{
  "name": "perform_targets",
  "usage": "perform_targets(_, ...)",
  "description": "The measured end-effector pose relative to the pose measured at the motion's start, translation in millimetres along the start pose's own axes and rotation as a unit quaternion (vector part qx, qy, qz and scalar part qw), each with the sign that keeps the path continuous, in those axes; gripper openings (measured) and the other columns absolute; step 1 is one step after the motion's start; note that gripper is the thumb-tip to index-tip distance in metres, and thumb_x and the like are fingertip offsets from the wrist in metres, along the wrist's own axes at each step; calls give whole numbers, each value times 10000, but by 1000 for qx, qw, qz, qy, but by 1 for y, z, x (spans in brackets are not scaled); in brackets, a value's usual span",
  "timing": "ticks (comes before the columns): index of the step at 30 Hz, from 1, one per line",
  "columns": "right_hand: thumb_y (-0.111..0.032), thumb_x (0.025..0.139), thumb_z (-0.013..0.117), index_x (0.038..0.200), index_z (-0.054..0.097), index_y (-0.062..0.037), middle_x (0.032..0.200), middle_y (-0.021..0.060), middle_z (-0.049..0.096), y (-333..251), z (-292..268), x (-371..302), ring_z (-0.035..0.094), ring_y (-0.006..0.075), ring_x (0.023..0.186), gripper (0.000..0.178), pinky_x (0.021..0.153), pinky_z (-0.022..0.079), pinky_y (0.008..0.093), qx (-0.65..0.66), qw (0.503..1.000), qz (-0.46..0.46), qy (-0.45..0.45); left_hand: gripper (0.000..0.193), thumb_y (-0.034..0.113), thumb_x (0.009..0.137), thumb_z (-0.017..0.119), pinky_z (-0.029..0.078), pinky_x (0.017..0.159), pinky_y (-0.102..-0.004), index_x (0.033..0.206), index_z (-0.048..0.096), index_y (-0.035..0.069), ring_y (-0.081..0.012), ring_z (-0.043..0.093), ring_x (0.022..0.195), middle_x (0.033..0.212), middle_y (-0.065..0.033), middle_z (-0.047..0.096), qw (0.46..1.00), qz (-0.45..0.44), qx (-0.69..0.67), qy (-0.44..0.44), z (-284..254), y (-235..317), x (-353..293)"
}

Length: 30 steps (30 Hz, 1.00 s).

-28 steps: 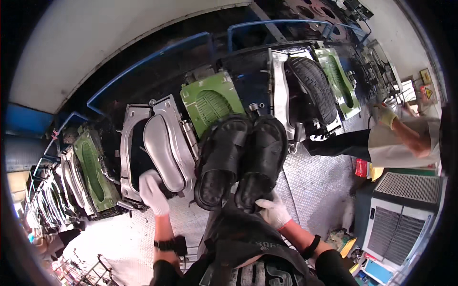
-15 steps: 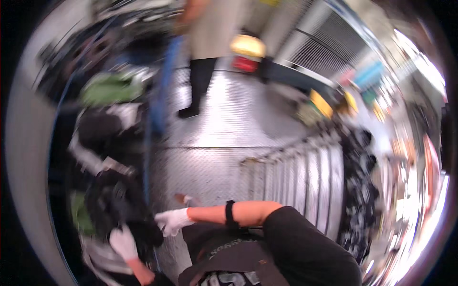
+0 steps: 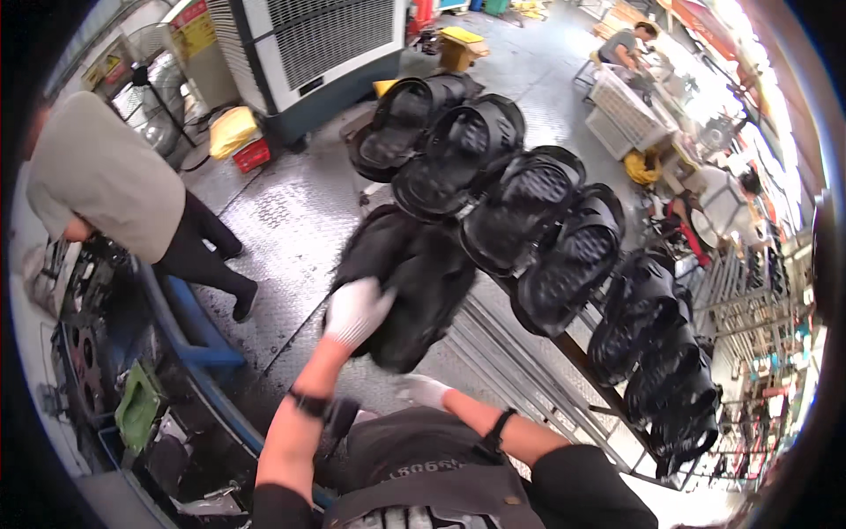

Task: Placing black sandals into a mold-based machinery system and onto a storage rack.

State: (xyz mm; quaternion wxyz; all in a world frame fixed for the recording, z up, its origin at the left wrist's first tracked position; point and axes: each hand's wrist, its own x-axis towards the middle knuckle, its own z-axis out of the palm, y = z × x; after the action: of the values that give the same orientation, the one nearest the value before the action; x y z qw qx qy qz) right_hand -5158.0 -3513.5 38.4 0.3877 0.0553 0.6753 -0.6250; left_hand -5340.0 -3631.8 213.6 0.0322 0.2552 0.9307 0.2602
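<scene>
A pair of black slippers [image 3: 412, 286], smeared by motion, hangs over the floor in front of me. My left hand [image 3: 354, 316], in a white glove, grips it by the near left side. Just below the pair's near end is my right hand [image 3: 425, 391], also gloved in white. Its fingers are blurred, and whether they touch the slippers does not show. Beyond and to the right, several more black slippers [image 3: 539, 207] sit in a slanting row on a metal rack [image 3: 529, 375].
A blue-framed machine [image 3: 181, 331] with a green mould part [image 3: 139, 407] stands at my left. Near it a person in a grey shirt [image 3: 110, 176] bends over. A large air cooler [image 3: 322, 53] is ahead, beside a red and yellow bin [image 3: 247, 150]. Another person [image 3: 621, 53] sits far right.
My view has swung right, from the machine toward the rack. Both hands have come away from the machine, and the black slippers are now out in front of me in my left hand.
</scene>
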Motion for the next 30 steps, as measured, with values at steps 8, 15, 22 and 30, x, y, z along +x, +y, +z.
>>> perform_targets(8, -131, 884, 625, 1348, 483, -30, 1204, 70, 603, 12, -3, -31, 610, 150, 970, 496, 750, 499, 279, 234, 966, 38, 102, 239, 168, 802, 532, 547, 703, -422, 853, 761, 125, -291, 703, 830, 932, -124, 720, 978, 137, 135, 83, 122, 20, 153)
perform_targets(15, -141, 891, 612, 1382, 428, 4, 1252, 122, 569, -25, -5, 45, 609, 203, 1003, 544, 808, 517, 317, 75, 994, 80, 28, 378, 156, 819, 569, 488, 815, -449, 1188, 572, 72, -349, 614, 915, 949, -133, 627, 962, 61, -133, 229, 68, -42, 52)
perform_targets(22, -87, 899, 539, 1376, 401, 21, 1220, 173, 581, -88, 57, 172, 641, 256, 962, 509, 747, 558, 353, -12, 991, 107, -76, 223, 194, 803, 509, 527, 709, -471, 890, 684, 86, -362, 662, 802, 877, -179, 683, 898, -438, -25, 27, 19, -225, -276)
perform_targets(30, -123, 889, 622, 1275, 516, 33, 1201, 144, 616, -169, 307, 274, 615, 209, 1056, 430, 896, 486, 318, -244, 915, -100, -305, 371, 313, 918, 446, 480, 910, -458, 1184, 601, 106, -357, 631, 1012, 1129, -179, 647, 702, -668, -76, 235, 49, -220, -471)
